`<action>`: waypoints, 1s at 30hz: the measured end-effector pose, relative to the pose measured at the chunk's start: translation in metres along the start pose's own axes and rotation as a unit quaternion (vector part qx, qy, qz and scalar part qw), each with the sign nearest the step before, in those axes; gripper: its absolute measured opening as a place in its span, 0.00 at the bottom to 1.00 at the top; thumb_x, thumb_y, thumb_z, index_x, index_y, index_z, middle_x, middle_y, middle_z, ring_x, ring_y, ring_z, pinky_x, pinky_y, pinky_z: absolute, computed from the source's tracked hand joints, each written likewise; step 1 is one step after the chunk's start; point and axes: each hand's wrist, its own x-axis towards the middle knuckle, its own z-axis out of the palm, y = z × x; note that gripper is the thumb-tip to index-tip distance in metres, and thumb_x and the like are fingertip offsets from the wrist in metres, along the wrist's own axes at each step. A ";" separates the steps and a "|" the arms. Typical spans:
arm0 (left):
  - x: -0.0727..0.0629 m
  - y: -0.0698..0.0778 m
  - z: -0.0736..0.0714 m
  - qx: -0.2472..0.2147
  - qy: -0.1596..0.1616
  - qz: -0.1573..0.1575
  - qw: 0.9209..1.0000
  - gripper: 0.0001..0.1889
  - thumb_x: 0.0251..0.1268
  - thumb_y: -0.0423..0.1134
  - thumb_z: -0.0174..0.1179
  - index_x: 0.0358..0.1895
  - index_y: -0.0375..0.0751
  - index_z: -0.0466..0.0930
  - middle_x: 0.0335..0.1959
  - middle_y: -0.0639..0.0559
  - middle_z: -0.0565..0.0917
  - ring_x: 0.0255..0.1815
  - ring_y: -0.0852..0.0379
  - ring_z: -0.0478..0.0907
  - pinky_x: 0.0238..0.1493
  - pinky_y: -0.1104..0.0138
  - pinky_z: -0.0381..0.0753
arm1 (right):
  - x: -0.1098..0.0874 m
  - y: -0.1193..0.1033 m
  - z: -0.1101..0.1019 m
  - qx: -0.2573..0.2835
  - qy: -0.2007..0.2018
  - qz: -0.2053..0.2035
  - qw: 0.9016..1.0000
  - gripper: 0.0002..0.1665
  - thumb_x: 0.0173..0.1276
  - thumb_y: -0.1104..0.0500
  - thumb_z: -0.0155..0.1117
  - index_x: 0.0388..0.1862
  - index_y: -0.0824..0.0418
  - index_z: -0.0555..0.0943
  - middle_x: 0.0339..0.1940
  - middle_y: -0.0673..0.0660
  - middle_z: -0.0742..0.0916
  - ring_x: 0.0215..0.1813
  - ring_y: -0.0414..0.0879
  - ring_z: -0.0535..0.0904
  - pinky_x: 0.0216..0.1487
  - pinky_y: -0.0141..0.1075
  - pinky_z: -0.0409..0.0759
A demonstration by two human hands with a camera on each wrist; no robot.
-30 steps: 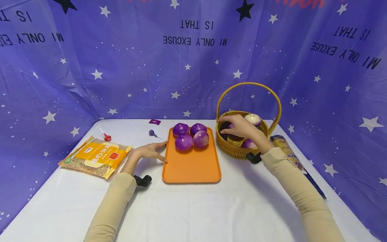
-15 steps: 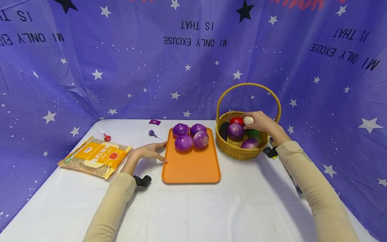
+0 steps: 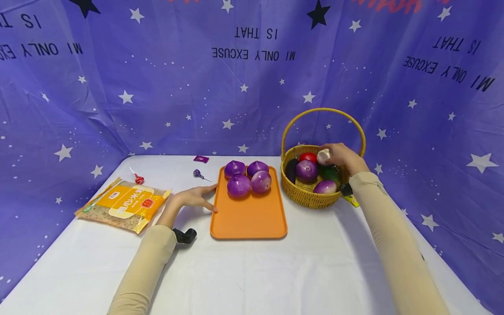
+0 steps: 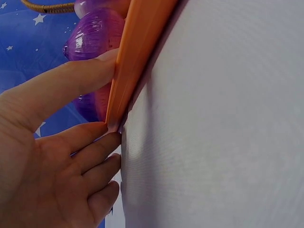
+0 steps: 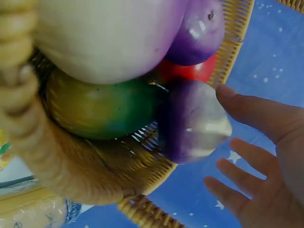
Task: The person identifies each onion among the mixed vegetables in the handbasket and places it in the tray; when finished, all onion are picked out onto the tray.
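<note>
My left hand rests at the left edge of an orange tray, thumb and index fingertips touching its rim with the fingers fairly straight. Several purple onions sit at the tray's far end. Over the wicker basket, my right hand pinches the pale end of a purple-and-white onion, thumb on one side and fingers on the other. Below it in the basket lie a green-and-yellow rounded item, something red, a dark elongated item and more onions.
A yellow food packet lies to the left. Behind it are a red lollipop, a purple lollipop and a small purple wrapper. The basket's tall handle arches above its contents. Another yellow package lies beside the basket.
My right hand has moved from the basket's left side to its right and taken the white-ended onion, which is now tilted and shifted slightly left. The left hand and tray stay put.
</note>
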 end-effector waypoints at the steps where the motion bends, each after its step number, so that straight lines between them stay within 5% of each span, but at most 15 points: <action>1: 0.000 0.000 0.000 0.000 0.000 0.001 1.000 0.53 0.52 0.53 0.71 0.77 0.41 0.49 0.75 0.36 0.55 0.74 0.35 0.48 0.71 0.40 0.47 | 0.002 0.001 0.001 -0.008 -0.004 0.003 1.000 0.34 0.61 0.60 0.68 0.66 0.66 0.71 0.58 0.74 0.76 0.60 0.68 0.68 0.58 0.59 0.70; 12: 0.002 -0.003 0.001 -0.001 0.005 0.011 1.000 0.53 0.51 0.52 0.71 0.76 0.39 0.50 0.75 0.36 0.55 0.74 0.36 0.49 0.72 0.43 0.48 | 0.011 0.013 0.003 -0.024 -0.021 -0.016 0.999 0.31 0.58 0.57 0.70 0.63 0.58 0.77 0.61 0.75 0.74 0.64 0.75 0.61 0.64 0.62 0.64; 30: 0.001 -0.002 0.000 -0.001 0.008 0.018 1.000 0.53 0.50 0.52 0.72 0.76 0.37 0.50 0.74 0.36 0.56 0.74 0.35 0.50 0.71 0.42 0.48 | 0.010 0.000 0.000 0.000 -0.045 0.062 0.997 0.33 0.61 0.68 0.64 0.67 0.63 0.71 0.67 0.78 0.64 0.69 0.73 0.54 0.65 0.64 0.60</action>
